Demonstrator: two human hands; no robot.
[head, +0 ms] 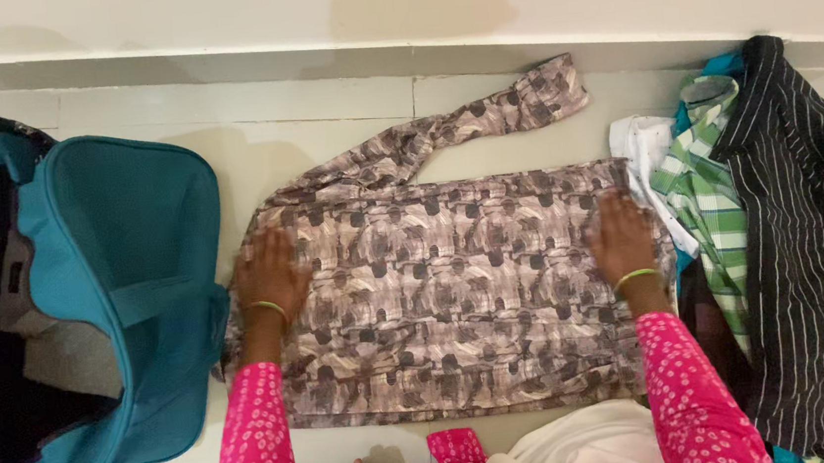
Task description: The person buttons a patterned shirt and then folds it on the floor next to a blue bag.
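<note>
A brown and grey patterned shirt [447, 288] lies flat on the pale floor, one sleeve [443, 129] stretched out toward the wall. My left hand [268, 266] rests palm down on the shirt's left end, fingers spread. On the shirt's right end lies my right hand [621, 235], also flat with fingers apart. Both wrists wear thin green bangles, and my sleeves are pink with white dots. Neither hand grips the cloth.
An open teal travel bag [129, 286] stands at the left, its dark inside showing. A heap of clothes lies at the right: a black striped shirt [812, 256], a green checked shirt [712, 195] and a white garment [645, 147]. The wall's base runs along the top.
</note>
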